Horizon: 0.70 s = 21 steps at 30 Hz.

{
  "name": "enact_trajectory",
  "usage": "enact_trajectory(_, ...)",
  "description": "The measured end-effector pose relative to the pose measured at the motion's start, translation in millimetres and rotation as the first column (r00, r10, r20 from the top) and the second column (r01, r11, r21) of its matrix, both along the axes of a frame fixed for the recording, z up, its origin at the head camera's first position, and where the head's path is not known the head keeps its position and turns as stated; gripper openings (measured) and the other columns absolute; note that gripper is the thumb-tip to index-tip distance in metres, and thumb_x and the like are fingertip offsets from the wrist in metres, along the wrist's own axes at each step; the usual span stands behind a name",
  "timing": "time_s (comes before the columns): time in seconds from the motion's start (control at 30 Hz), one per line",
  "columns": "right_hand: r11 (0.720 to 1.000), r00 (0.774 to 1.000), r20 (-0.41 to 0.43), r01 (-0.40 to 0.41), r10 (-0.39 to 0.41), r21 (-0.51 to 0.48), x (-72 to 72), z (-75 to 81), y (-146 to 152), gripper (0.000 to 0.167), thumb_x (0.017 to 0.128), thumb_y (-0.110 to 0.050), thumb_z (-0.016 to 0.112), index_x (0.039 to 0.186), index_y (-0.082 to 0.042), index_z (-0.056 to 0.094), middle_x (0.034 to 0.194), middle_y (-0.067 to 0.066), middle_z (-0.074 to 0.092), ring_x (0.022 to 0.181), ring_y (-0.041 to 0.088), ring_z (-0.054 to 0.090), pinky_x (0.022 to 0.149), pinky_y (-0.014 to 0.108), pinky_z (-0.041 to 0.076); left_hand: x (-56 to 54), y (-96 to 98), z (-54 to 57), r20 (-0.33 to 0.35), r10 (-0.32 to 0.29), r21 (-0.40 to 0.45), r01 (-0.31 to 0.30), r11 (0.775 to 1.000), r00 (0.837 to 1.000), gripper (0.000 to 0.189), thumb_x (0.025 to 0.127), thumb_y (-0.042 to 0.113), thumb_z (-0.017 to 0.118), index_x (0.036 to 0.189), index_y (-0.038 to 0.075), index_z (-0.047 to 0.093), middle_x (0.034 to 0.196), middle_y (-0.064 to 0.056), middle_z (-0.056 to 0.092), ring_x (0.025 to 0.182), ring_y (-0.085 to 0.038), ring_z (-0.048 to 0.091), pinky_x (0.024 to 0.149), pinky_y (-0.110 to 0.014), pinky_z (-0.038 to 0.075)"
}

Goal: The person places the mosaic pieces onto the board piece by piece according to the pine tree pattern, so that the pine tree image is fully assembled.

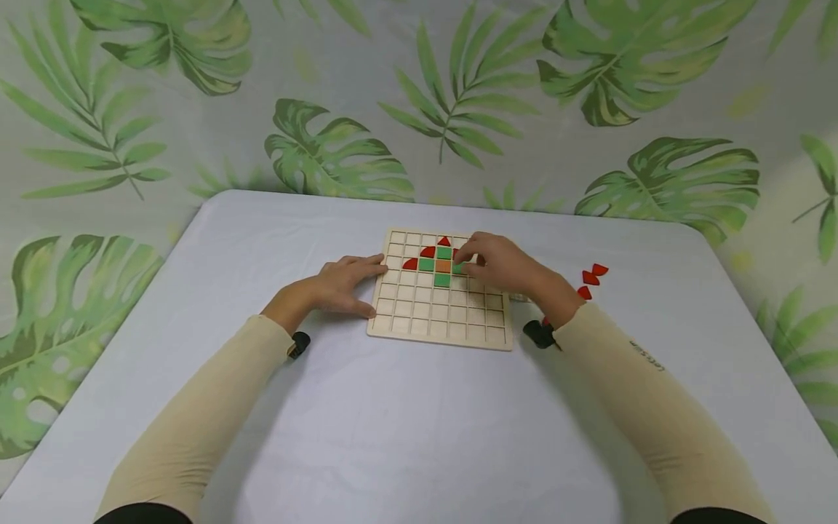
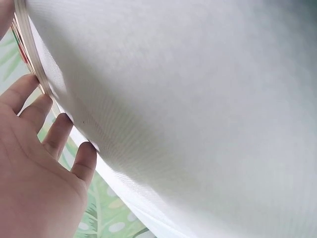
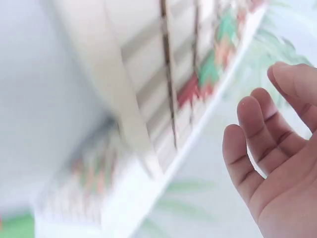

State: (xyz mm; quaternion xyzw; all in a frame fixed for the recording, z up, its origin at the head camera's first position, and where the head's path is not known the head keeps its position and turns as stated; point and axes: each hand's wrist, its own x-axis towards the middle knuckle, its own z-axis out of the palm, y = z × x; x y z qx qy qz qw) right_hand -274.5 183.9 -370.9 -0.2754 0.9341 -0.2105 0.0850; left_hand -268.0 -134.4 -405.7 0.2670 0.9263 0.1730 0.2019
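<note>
A wooden grid board (image 1: 419, 320) lies on the white table. Set in its upper squares are green squares (image 1: 442, 279), an orange square (image 1: 443, 266), a red triangle (image 1: 444, 241) and red quarter-round pieces (image 1: 410, 263). My left hand (image 1: 343, 284) steadies the board's left side, thumb and fingertips at its edge; the left wrist view shows those fingers (image 2: 58, 131) fairly straight. Above the right side of the pattern is my right hand (image 1: 500, 266), covering part of it. In the blurred right wrist view its fingers (image 3: 250, 119) are loosely bent, the thumb apart, with nothing seen between them.
Several loose red pieces (image 1: 591, 278) lie on the table right of the board. Beside the board's right edge, a printed card (image 3: 74, 198) shows in the right wrist view, mostly hidden under the right arm in the head view. A leaf-patterned cloth (image 1: 458, 109) hangs behind.
</note>
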Motion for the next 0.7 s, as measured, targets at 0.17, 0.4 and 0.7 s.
enact_trajectory(0.17,0.998,0.997,-0.041,0.059,-0.059,-0.002,6.0,22.5,41.5,0.025,0.098,-0.012,0.058,0.119,-0.006,0.069,0.116,0.012,0.066,0.097,0.027,0.062,0.081,0.042,0.052,-0.5,0.7,1.3,0.001,-0.012,0.003,0.012,1.000,1.000,0.084,0.085,0.038,0.073,0.156,0.018,0.033,0.169,-0.004,0.014,0.154,-0.035,0.016,0.116,-0.066,0.019)
enact_trajectory(0.4,0.988,0.985,-0.082,0.154,-0.153,0.009,15.8,33.4,89.0,0.023,0.097,-0.010,0.059,0.118,-0.006,0.069,0.116,0.014,0.067,0.095,0.027,0.060,0.075,0.039,0.049,-0.3,0.7,2.0,0.009,-0.011,-0.003,0.011,1.000,1.000,0.085,0.084,0.038,0.073,0.156,0.018,0.033,0.169,-0.005,0.014,0.154,-0.036,0.016,0.116,-0.066,0.019)
enact_trajectory(0.7,0.975,0.973,-0.098,0.215,-0.209,0.049,25.9,48.3,122.7,0.024,0.097,-0.009,0.058,0.118,-0.004,0.068,0.118,0.018,0.067,0.096,0.029,0.061,0.071,0.035,0.049,-0.3,0.9,1.7,0.008,-0.008,0.002,0.007,1.000,1.000,0.085,0.084,0.039,0.074,0.156,0.018,0.033,0.169,-0.004,0.014,0.154,-0.036,0.015,0.115,-0.065,0.020)
